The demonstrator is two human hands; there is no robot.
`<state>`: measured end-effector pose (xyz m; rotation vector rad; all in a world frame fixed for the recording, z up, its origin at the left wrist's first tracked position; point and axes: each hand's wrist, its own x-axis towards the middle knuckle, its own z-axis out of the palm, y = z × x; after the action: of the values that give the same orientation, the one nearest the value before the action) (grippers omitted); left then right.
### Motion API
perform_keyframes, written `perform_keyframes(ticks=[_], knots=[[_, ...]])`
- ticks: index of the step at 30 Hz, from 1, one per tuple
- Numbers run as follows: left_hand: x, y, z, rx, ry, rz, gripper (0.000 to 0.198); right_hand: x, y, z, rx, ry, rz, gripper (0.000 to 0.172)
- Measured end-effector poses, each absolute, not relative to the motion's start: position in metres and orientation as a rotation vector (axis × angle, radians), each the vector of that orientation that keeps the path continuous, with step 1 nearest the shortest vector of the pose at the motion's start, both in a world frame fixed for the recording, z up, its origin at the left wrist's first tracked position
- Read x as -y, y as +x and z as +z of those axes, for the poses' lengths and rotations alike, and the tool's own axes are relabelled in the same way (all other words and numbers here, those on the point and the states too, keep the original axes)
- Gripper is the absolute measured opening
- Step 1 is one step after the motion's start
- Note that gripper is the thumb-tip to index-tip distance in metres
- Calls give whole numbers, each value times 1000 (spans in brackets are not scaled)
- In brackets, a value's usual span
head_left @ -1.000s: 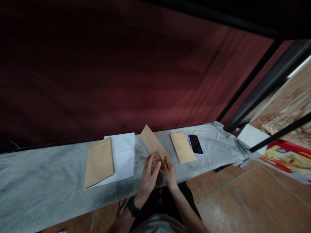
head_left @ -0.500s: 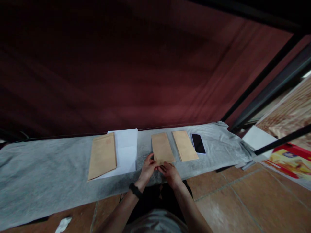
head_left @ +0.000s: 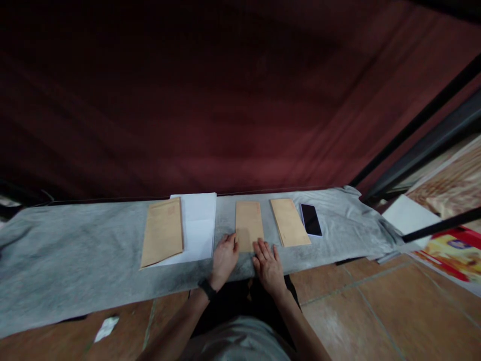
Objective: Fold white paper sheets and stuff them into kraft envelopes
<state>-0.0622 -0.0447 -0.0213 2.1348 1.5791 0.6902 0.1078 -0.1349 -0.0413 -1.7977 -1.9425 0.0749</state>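
A brown paper envelope [head_left: 249, 223] lies in front of me on the grey cloth, its long sides pointing away from me. My left hand [head_left: 225, 256] has its fingers curled together at the envelope's lower left edge and pinches it there. With fingers stretched out and slightly spread, my right hand [head_left: 269, 265] rests flat at the lower right corner, fingertips touching the paper. To the right is a stack of brown envelopes [head_left: 290, 222]. Farther left, another brown envelope [head_left: 163, 231] partly covers a stack of white paper [head_left: 199, 225].
A phone [head_left: 311, 219] with a dark screen lies right of the envelope stack. The grey cloth [head_left: 93, 250] covers a long narrow surface against a dark red panel [head_left: 225, 125]. Black bars and a red and yellow box [head_left: 456, 255] stand at the right. Tiled floor shows below.
The envelope between my hands has turned straighter, and its near end now lies flat. My hands have moved apart, the left to its left edge, the right opening flat at its right corner.
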Motion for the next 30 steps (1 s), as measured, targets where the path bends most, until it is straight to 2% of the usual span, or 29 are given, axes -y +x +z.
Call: perform_keyframes(ticks=[8, 18, 30], knots=[[13, -12, -29, -1084, 2637, 501, 46, 134, 105, -48, 1991, -1843, 37, 47], [-47, 27, -42, -1189, 2676, 371, 55, 133, 104, -46, 1968, -1851, 58, 54], [-30, 7, -45, -1108, 2800, 295, 58, 132, 105, -53, 1989, -1846, -99, 47]])
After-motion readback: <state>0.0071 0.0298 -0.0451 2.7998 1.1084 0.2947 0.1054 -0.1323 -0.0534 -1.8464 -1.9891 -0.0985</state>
